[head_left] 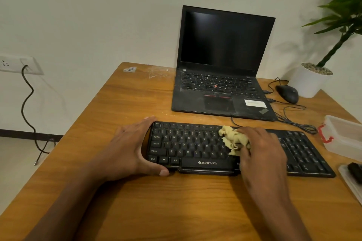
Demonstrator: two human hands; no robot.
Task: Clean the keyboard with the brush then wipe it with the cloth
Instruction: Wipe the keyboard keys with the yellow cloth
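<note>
A black keyboard [188, 146] lies across the wooden desk [176, 201] in front of me. My left hand [133, 146] grips the keyboard's left end, fingers along the far edge and thumb on the near edge. My right hand [260, 148] holds a crumpled yellow cloth [233, 139] and presses it on the keys at the middle of the keyboard. A dark brush-like object [355, 172] lies on a clear lid at the right edge, partly cut off by the frame.
An open black laptop [221, 88] stands behind the keyboard. A black mouse [288, 94] with cables and a white plant pot [311, 82] sit at the back right. A clear plastic box [344, 139] with a red clasp stands right of the keyboard.
</note>
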